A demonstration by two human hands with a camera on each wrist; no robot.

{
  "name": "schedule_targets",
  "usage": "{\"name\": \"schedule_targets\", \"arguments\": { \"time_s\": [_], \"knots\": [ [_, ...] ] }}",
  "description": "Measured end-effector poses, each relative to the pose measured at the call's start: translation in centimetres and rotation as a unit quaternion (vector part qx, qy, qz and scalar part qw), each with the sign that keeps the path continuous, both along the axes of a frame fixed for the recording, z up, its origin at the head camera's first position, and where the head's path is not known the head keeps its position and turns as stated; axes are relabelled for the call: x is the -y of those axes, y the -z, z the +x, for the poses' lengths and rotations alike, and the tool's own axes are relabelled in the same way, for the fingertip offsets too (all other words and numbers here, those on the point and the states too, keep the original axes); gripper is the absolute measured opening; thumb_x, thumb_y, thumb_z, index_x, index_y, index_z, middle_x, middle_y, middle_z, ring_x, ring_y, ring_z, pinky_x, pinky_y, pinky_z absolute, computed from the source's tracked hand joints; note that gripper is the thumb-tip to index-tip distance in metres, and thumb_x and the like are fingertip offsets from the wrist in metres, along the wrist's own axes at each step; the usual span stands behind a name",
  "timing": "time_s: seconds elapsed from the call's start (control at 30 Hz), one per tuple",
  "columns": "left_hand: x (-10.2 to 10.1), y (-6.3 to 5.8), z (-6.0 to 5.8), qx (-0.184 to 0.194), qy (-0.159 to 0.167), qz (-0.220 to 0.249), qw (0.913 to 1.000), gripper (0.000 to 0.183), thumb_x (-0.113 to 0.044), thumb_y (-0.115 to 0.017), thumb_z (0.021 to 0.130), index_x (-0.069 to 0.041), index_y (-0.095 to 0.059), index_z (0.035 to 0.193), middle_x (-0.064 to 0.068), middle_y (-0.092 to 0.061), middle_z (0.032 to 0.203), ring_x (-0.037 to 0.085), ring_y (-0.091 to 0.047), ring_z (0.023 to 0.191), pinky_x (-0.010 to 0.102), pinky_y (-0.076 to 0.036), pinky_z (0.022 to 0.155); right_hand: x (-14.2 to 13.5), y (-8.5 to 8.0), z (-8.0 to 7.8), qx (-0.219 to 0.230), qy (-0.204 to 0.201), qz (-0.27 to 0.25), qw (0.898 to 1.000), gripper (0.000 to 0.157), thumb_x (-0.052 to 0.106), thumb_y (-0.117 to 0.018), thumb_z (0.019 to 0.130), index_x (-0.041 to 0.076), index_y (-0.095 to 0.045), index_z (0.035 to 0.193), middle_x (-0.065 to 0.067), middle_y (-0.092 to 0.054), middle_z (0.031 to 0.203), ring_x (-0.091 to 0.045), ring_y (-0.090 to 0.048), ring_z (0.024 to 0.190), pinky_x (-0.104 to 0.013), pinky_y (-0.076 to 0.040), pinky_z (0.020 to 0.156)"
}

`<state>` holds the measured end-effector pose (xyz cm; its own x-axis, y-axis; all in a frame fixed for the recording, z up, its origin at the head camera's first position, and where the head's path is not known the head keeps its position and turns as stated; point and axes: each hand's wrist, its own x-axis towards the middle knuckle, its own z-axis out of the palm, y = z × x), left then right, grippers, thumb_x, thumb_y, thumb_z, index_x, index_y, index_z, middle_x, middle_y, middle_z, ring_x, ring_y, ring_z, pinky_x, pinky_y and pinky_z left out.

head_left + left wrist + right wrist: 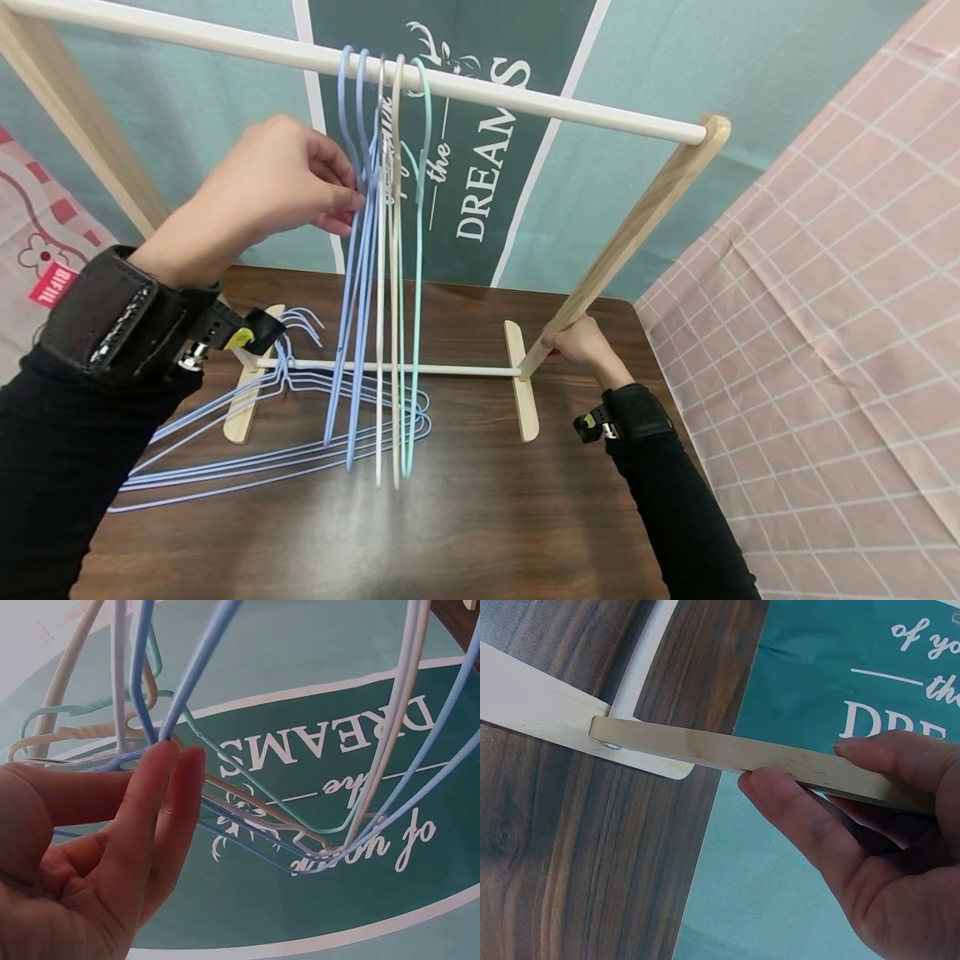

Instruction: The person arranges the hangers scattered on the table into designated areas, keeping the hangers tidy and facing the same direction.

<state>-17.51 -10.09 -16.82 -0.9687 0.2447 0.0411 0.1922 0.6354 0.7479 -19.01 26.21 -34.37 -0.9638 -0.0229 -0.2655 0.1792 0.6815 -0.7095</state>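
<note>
The left hand (292, 179) pinches a blue hanger (199, 669), hung on the white rail (600, 115); open room lies along this rail between the aqua hanger (418, 275) and the wooden post (622, 242); the right hand (587, 342) grips this post low, near the far right corner of the desk (465, 517); only the right wrist view shows a small screw (610, 745) there.

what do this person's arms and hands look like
Both sleeves are long and black, with black wristbands carrying small black devices and silvery metal fittings. The left device shows a yellow patch. The hands are bare, without gloves.
</note>
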Motion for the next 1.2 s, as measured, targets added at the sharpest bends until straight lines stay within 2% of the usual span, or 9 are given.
{"name": "schedule_targets", "arguments": {
  "time_s": [0.27,0.6,0.73,0.93,1.2],
  "knots": [
    [0.2,0.1,0.0,0.009,-0.006,0.015,0.9998,0.024,-0.017,-0.065,0.085,0.002,-0.061,0.099,0.013,-0.066,0.093,0.015,-0.067,0.068,0.023,-0.051,0.062,0.1,-0.1,-0.1,0.001,0.002,0.002,1.0,0.026,-0.002,-0.055,0.082,-0.012,-0.057,0.107,-0.029,-0.058,0.102,-0.036,-0.063,0.089,-0.032,-0.053,0.065],
    [0.5,0.4,-0.1,0.019,-0.004,0.041,0.999,0.025,-0.01,-0.062,0.086,0.005,-0.06,0.106,0.013,-0.066,0.089,0.013,-0.066,0.065,0.024,-0.051,0.061,0.0,-0.1,0.0,0.001,-0.003,-0.006,1.0,0.025,-0.001,-0.055,0.082,-0.012,-0.056,0.105,-0.029,-0.058,0.099,-0.036,-0.063,0.088,-0.034,-0.053,0.066],
    [0.6,0.4,-0.1,0.023,-0.004,0.033,0.9992,0.026,-0.01,-0.062,0.086,0.004,-0.06,0.108,0.012,-0.066,0.088,0.014,-0.066,0.067,0.024,-0.051,0.062,0.1,-0.3,0.2,-0.008,-0.01,-0.007,1.0,0.023,-0.001,-0.055,0.081,-0.013,-0.057,0.101,-0.028,-0.059,0.095,-0.032,-0.064,0.082,-0.033,-0.053,0.064],
    [0.8,0.4,0.1,0.023,-0.003,0.028,0.9993,0.026,-0.012,-0.063,0.086,0.002,-0.061,0.107,0.01,-0.067,0.085,0.014,-0.067,0.067,0.024,-0.051,0.062,0.0,0.1,-0.1,-0.005,-0.004,0.006,1.0,0.024,-0.001,-0.054,0.081,-0.011,-0.059,0.103,-0.028,-0.059,0.099,-0.036,-0.063,0.087,-0.032,-0.053,0.064],
    [1.0,0.8,0.3,0.007,-0.009,-0.015,0.9998,0.021,-0.01,-0.056,0.089,0.003,-0.062,0.104,0.013,-0.067,0.088,0.015,-0.066,0.067,0.022,-0.051,0.061,-0.2,0.1,-0.1,-0.001,-0.006,0.007,1.0,0.026,-0.001,-0.055,0.082,-0.012,-0.057,0.106,-0.029,-0.058,0.102,-0.037,-0.062,0.09,-0.032,-0.053,0.065]
  ]
}}
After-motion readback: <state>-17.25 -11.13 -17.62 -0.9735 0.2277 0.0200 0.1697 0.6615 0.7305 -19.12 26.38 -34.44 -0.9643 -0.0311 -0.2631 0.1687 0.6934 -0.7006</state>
